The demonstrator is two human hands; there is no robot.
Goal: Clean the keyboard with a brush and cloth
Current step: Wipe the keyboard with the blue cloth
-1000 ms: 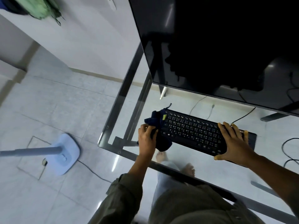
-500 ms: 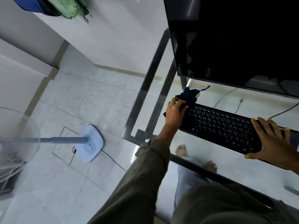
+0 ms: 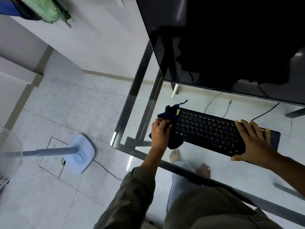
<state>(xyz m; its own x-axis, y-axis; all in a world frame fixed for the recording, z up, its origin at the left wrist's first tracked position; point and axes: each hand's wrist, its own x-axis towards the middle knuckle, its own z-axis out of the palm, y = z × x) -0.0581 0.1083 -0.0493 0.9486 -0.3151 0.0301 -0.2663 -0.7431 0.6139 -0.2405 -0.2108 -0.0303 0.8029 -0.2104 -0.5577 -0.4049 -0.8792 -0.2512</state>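
Keyboard [image 3: 209, 129] on table [image 3: 165, 159], cloth [image 3: 171, 123] left, monitor [image 3: 231, 43] behind

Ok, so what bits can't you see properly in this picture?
All in the head view:
Left end of the keyboard: covered by the dark cloth that the left hand grips.
Its right end: under the flat right hand.
The key letters: too small to read.
The brush: nowhere in view.
The monitor: cut off by the top and right edges.
The fan: cut off by the left edge.
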